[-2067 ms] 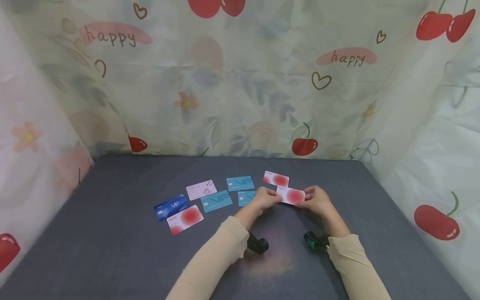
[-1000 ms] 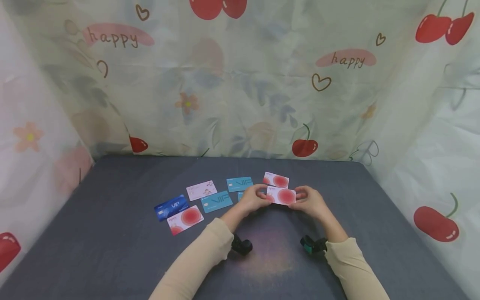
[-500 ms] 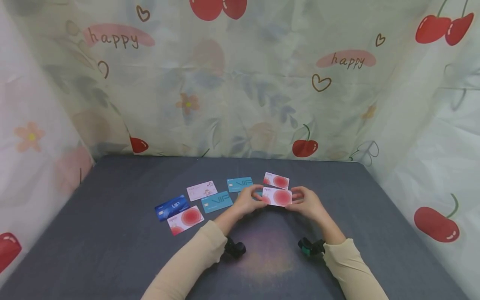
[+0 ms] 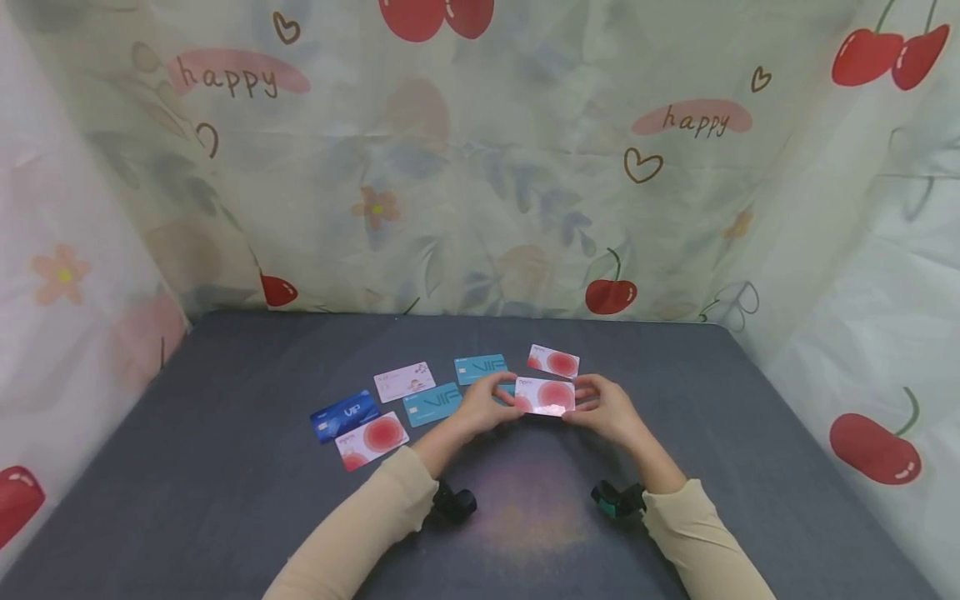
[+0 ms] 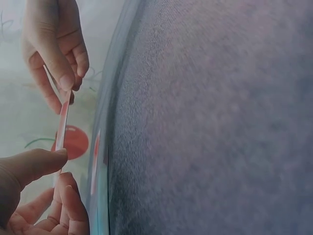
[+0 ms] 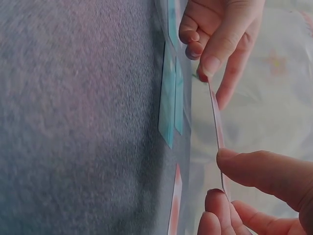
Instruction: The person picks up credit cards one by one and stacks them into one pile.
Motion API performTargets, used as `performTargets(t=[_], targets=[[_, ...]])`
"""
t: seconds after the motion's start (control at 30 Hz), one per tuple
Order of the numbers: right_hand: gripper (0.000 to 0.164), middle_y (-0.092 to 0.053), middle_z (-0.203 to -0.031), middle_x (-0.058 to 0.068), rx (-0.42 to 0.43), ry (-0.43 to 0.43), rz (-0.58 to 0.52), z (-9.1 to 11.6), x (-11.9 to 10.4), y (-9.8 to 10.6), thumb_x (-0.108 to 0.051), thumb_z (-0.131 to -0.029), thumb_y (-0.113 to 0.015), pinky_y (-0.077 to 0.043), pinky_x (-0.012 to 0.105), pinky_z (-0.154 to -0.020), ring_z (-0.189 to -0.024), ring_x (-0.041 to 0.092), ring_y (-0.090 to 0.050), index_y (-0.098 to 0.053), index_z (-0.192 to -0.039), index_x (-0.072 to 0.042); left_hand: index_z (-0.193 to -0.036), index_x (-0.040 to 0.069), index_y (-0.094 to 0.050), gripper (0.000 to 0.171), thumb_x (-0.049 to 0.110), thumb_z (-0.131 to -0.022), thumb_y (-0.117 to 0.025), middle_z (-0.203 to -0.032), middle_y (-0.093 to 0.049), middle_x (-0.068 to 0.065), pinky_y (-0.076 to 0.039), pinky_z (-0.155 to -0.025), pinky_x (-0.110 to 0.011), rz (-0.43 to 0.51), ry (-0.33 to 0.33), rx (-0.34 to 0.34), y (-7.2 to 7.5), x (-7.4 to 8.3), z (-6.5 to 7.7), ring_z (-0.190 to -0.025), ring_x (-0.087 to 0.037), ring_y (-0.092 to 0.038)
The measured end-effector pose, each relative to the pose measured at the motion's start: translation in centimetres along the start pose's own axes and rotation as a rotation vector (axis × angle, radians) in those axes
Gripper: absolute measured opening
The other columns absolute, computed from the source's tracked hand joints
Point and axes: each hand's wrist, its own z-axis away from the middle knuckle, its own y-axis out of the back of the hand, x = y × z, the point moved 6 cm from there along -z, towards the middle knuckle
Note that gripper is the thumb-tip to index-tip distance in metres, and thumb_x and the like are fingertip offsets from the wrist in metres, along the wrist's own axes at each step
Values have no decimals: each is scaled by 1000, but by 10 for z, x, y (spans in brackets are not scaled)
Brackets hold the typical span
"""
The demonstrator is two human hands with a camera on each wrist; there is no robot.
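Observation:
A white-and-pink plastic card [image 4: 545, 396] with red circles is held level between both hands, raised off the table in the wrist views. My left hand [image 4: 483, 404] pinches its left end between thumb and fingers. At the opposite end, the thumb and fingers of my right hand [image 4: 606, 410] pinch it too. The right wrist view shows the card edge-on, slightly bowed. Just behind it lies a matching red-circled card [image 4: 553, 361]. One teal card [image 4: 508, 388] is mostly hidden behind my left hand.
Left of the hands lie two teal VIP cards [image 4: 480, 368], a pale pink card [image 4: 405, 382], a dark blue VIP card [image 4: 344, 416] and another red-circled card [image 4: 372, 440], all on the grey table [image 4: 225, 500]. A patterned curtain [image 4: 480, 225] hangs behind the table.
Both hands have carried the red-circled card left and slightly nearer the person. It now overlaps the third teal card in the head view. The other cards lie where they were.

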Motion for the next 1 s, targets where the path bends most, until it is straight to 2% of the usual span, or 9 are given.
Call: performTargets(t=[0.2,0.5,0.77,1.0], targets=[[58,-60,-111,25,-14,-1,-13,1,-3,-5,-10,-76,-75,-55,38,-79,-96,33,-65,-48,-125,8,-128,5,-52,54,5,-77,-71,-93,-66,-17,-44,-52,-22,0,-8,-1,5,-3,4,-59,-14,-56],[58,-61,-110,23,-20,-6,-14,2,-4,-13,-11,-76,-76,-55,37,-78,-92,29,-66,-49,-124,6,-127,5,-52,53,6,-77,-71,-94,-66,-17,-45,-52,-23,-4,-16,-4,10,-5,12,-62,-23,-61],[57,-61,-110,23,-34,7,-14,3,-10,-20,-11,-77,-75,-55,37,-78,-91,29,-66,-49,-125,5,-126,2,-52,54,5,-77,-71,-91,-67,-17,-44,-52,-22,-32,-37,11,15,-10,17,-58,-13,-56],[56,-61,-109,21,-55,28,-8,3,-14,-26,-12,-76,-75,-56,36,-76,-88,26,-66,-50,-124,4,-126,2,-52,52,5,-78,-71,-90,-67,-16,-47,-56,-23,-32,-29,11,22,-13,24,-62,-11,-55]])
